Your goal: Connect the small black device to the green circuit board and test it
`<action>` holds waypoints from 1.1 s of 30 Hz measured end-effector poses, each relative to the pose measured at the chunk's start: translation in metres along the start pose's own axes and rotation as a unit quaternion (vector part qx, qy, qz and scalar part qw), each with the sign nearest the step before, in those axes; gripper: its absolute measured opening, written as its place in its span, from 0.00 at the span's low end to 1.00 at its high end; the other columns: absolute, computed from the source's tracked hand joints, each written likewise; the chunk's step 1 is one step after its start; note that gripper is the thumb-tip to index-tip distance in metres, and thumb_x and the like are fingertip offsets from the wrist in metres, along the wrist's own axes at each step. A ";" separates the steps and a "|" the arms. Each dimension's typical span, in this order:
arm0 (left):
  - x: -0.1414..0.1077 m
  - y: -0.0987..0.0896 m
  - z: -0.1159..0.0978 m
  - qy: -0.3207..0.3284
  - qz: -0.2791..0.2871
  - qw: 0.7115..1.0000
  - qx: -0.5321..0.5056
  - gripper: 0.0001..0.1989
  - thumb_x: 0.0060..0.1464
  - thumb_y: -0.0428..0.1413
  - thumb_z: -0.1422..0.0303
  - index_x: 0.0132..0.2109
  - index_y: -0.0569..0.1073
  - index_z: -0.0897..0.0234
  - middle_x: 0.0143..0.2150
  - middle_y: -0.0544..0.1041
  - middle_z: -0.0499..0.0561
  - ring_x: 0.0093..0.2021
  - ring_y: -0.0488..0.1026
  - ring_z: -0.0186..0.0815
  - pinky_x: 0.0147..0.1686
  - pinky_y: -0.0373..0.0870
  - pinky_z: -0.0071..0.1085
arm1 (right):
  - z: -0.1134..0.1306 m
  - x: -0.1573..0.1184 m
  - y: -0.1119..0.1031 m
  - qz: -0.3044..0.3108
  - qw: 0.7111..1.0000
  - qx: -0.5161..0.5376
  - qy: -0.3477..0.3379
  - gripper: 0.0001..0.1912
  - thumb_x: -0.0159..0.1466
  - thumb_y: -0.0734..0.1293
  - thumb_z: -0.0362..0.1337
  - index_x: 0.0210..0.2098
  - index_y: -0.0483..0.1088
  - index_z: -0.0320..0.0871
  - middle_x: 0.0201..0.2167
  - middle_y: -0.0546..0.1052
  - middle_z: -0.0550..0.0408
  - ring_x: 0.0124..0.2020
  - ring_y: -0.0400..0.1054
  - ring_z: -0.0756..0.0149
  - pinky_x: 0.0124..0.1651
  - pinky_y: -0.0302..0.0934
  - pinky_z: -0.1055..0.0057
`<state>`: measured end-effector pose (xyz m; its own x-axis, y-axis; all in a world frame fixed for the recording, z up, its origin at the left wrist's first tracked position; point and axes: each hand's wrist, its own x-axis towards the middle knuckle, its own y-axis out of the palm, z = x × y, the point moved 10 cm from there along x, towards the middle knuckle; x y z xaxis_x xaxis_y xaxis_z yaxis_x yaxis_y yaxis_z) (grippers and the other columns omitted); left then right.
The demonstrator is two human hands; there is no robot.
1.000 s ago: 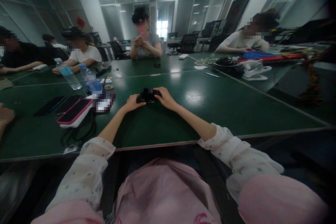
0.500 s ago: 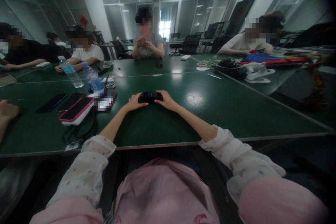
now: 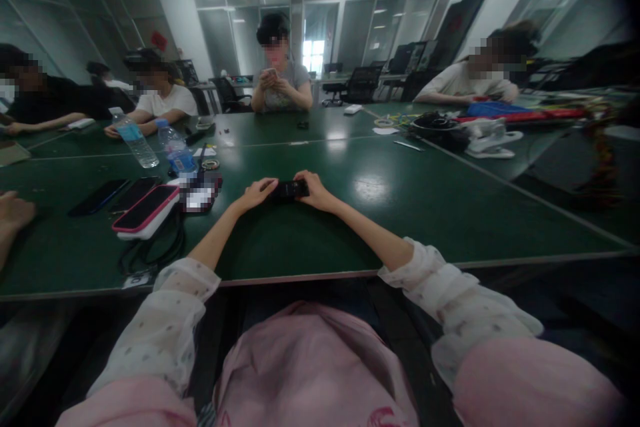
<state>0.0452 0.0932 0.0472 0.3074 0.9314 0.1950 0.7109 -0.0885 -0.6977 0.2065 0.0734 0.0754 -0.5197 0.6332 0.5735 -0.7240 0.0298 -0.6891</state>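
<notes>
Between my two hands, on the green table (image 3: pixel 320 240), is a small black rectangular object (image 3: pixel 289 190) with a glossy upper face; I cannot make out its exact kind. My left hand (image 3: pixel 256 193) is closed at its left end, fingertips at the top corner. My right hand (image 3: pixel 316 191) grips the right end, with fingers over the far side and the thumb on the near side. Parts of both ends are hidden under my fingers.
To the left lie a pink-edged phone (image 3: pixel 150 207) on a white power bank, dark phones (image 3: pixel 100 196), a cable (image 3: pixel 155 250) and two water bottles (image 3: pixel 179 150). Across sits a person (image 3: pixel 283 83) with a phone. Black and white gear (image 3: pixel 493 137) lies at right.
My left hand has shifted slightly left and up along the object, its thumb no longer stretched along the near side. The object looks turned, more of its glossy face showing. My right hand stays on it.
</notes>
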 end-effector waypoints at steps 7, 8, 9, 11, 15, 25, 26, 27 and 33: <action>-0.003 0.000 -0.006 -0.007 0.000 1.000 -0.002 0.28 0.57 0.45 0.47 0.55 0.70 0.60 0.54 0.74 0.53 0.56 0.66 0.44 0.58 0.56 0.41 | -0.015 -0.004 0.008 0.046 0.983 0.138 0.111 0.28 0.55 0.71 0.48 0.50 0.62 0.45 0.48 0.68 0.49 0.48 0.64 0.57 0.50 0.59 0.58; -0.003 -0.001 -0.005 -0.009 0.000 1.000 -0.004 0.28 0.56 0.45 0.47 0.54 0.70 0.60 0.54 0.74 0.53 0.56 0.66 0.44 0.58 0.56 0.41 | -0.019 -0.005 0.010 0.054 0.975 0.172 0.133 0.27 0.56 0.69 0.50 0.50 0.62 0.45 0.47 0.69 0.50 0.46 0.66 0.59 0.49 0.60 0.59; -0.003 -0.001 -0.005 -0.010 -0.001 1.000 -0.006 0.28 0.56 0.45 0.47 0.54 0.70 0.60 0.54 0.74 0.53 0.56 0.66 0.44 0.58 0.56 0.41 | -0.023 -0.006 0.012 0.061 0.965 0.204 0.154 0.26 0.58 0.67 0.51 0.50 0.63 0.45 0.45 0.71 0.50 0.45 0.67 0.60 0.49 0.62 0.60; -0.003 -0.001 -0.004 -0.013 -0.001 1.000 -0.013 0.29 0.56 0.45 0.46 0.54 0.70 0.60 0.54 0.73 0.53 0.56 0.67 0.44 0.58 0.57 0.40 | -0.032 -0.008 0.015 0.065 0.945 0.259 0.189 0.25 0.60 0.65 0.52 0.51 0.63 0.44 0.41 0.73 0.51 0.42 0.69 0.62 0.48 0.63 0.60; -0.002 -0.001 0.000 -0.020 -0.004 0.999 -0.036 0.29 0.55 0.47 0.46 0.54 0.70 0.61 0.53 0.74 0.54 0.55 0.67 0.44 0.57 0.58 0.40 | -0.043 -0.010 0.019 0.056 0.917 0.328 0.219 0.25 0.58 0.68 0.50 0.50 0.64 0.45 0.37 0.76 0.53 0.41 0.71 0.62 0.49 0.64 0.59; 0.002 0.006 0.004 0.000 0.027 0.991 -0.133 0.33 0.53 0.52 0.48 0.57 0.66 0.68 0.53 0.72 0.60 0.50 0.70 0.43 0.49 0.66 0.39 | -0.045 -0.009 0.019 0.044 0.907 0.354 0.222 0.24 0.57 0.70 0.47 0.48 0.66 0.43 0.35 0.77 0.53 0.39 0.71 0.64 0.48 0.65 0.61; 0.002 0.007 0.005 -0.002 0.028 0.990 -0.140 0.33 0.53 0.52 0.48 0.58 0.66 0.68 0.53 0.72 0.60 0.50 0.70 0.43 0.50 0.66 0.39 | -0.045 -0.009 0.019 0.042 0.906 0.357 0.221 0.24 0.56 0.70 0.47 0.48 0.66 0.43 0.35 0.77 0.54 0.39 0.71 0.64 0.48 0.65 0.61; 0.002 0.007 0.005 -0.003 0.029 0.989 -0.146 0.34 0.52 0.52 0.48 0.58 0.66 0.68 0.53 0.72 0.60 0.50 0.71 0.43 0.49 0.66 0.39 | -0.045 -0.009 0.019 0.039 0.905 0.361 0.221 0.24 0.57 0.70 0.47 0.48 0.67 0.43 0.35 0.77 0.54 0.39 0.71 0.64 0.48 0.64 0.61; 0.003 0.009 0.008 -0.002 0.032 0.989 -0.146 0.34 0.52 0.52 0.48 0.58 0.66 0.69 0.52 0.73 0.61 0.48 0.71 0.42 0.48 0.67 0.38 | -0.044 -0.009 0.016 0.043 0.910 0.348 0.222 0.23 0.58 0.69 0.48 0.48 0.68 0.42 0.34 0.76 0.53 0.38 0.70 0.65 0.48 0.64 0.62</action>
<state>0.0474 0.0984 0.0363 0.3547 0.9223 0.1535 0.8430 -0.2445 -0.4791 0.2190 0.1020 0.0398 -0.4647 0.8652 0.1885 -0.8819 -0.4333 -0.1856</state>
